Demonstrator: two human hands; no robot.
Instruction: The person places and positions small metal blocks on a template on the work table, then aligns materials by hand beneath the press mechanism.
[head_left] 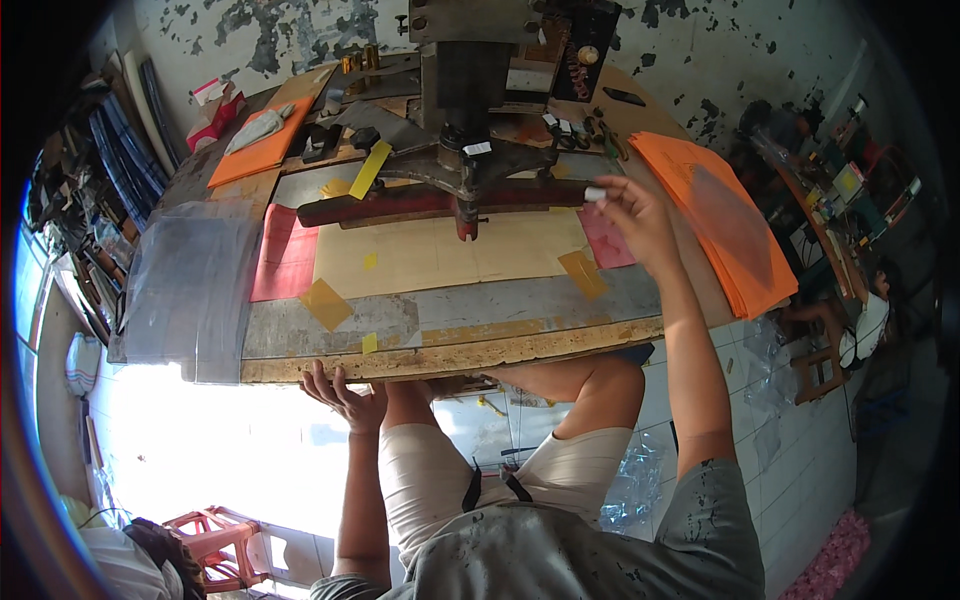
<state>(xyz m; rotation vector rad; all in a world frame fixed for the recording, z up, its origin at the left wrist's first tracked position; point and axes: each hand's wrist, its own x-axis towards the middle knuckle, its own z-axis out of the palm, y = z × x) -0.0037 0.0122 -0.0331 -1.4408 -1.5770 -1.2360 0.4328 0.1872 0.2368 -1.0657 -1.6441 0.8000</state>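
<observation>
My right hand (636,218) is raised over the right side of the press table, its fingers closed around a small white piece (595,194) near the end of a dark red press bar (400,207). At the table's front edge (470,362), my left hand (345,398) rests with its fingers apart, holding nothing. Under the bar lies a long cream sheet (450,255), taped down on a grey metal plate (520,308). A red sheet (286,255) meets its left end and a pink-red sheet (608,238) its right end.
Clear plastic sheets (190,290) hang over the table's left corner. Orange sheets (715,220) are stacked on the right, and an orange board (262,140) with a grey cloth lies at the back left. Scissors (605,135) lie behind the press. A red stool (215,548) stands at lower left.
</observation>
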